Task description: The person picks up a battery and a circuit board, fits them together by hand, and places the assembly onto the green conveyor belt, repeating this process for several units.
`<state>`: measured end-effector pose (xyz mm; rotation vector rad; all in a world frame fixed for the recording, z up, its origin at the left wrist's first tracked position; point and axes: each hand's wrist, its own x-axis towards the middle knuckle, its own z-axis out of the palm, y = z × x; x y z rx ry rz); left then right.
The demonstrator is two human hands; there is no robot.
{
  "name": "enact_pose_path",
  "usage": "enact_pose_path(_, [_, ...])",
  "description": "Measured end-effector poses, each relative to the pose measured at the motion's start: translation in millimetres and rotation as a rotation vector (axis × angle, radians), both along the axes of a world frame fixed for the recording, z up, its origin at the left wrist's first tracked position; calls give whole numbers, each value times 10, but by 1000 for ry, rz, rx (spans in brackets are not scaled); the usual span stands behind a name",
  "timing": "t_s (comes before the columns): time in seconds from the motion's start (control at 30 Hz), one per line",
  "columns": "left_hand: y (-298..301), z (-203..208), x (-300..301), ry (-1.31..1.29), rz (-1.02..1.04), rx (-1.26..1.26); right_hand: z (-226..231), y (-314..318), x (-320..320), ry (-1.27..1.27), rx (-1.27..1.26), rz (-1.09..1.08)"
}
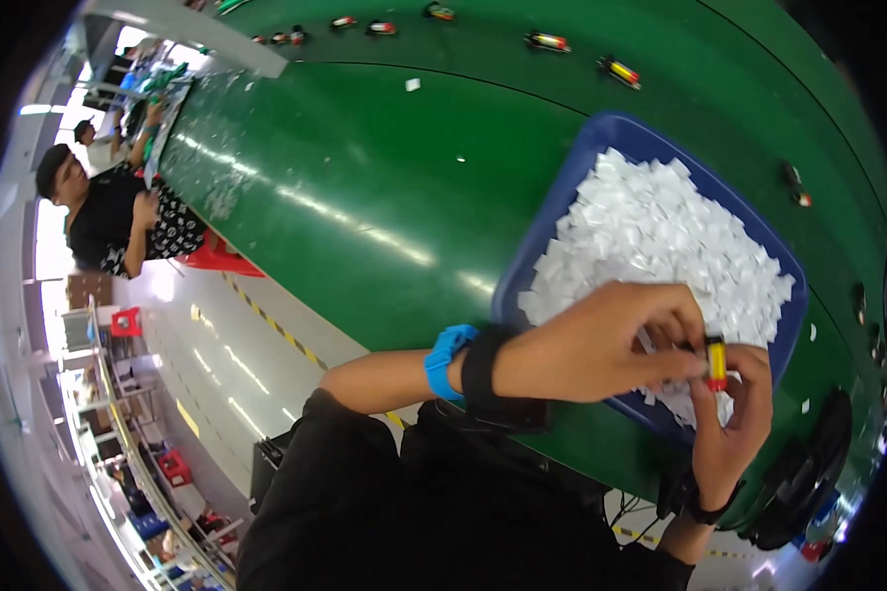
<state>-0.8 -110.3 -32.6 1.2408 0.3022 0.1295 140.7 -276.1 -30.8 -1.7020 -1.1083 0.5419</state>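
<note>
A small cylinder with black, yellow and red bands [716,364] stands upright between my two hands, over the near right part of a blue tub [535,231]. My right hand [737,409] grips it between thumb and fingers from the right and below. From the left, my left hand [601,340] reaches across with fingers curled in a pinch, its tips against the cylinder's left side. Anything between those left fingertips is hidden. Loose white pieces [650,227], flat and small, are heaped in the tub beneath both hands.
The tub rests on a green table [365,148]. Several similar small cylinders [621,71] lie spread along a green strip past the far edge and down the right. A dark bundle [818,463] sits at the right. A seated person [118,217] works at the far left.
</note>
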Motion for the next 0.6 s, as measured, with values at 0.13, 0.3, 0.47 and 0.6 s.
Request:
enact_pose_path(0.13, [-38, -12, -36, -48, -3, 53, -76, -27, 15, 88, -44, -4])
enact_pose_path(0.3, [-1, -49, -42, -82, -34, -87, 29, -15, 7, 276, -120, -16])
enact_pose_path(0.47, [-28, -70, -44, -108, 26, -7, 19, 33, 14, 280, -204, -12])
enact_pose_path(0.6, [-84, -100, -27, -194, 98, 87, -41, -16, 48, 231, -156, -56])
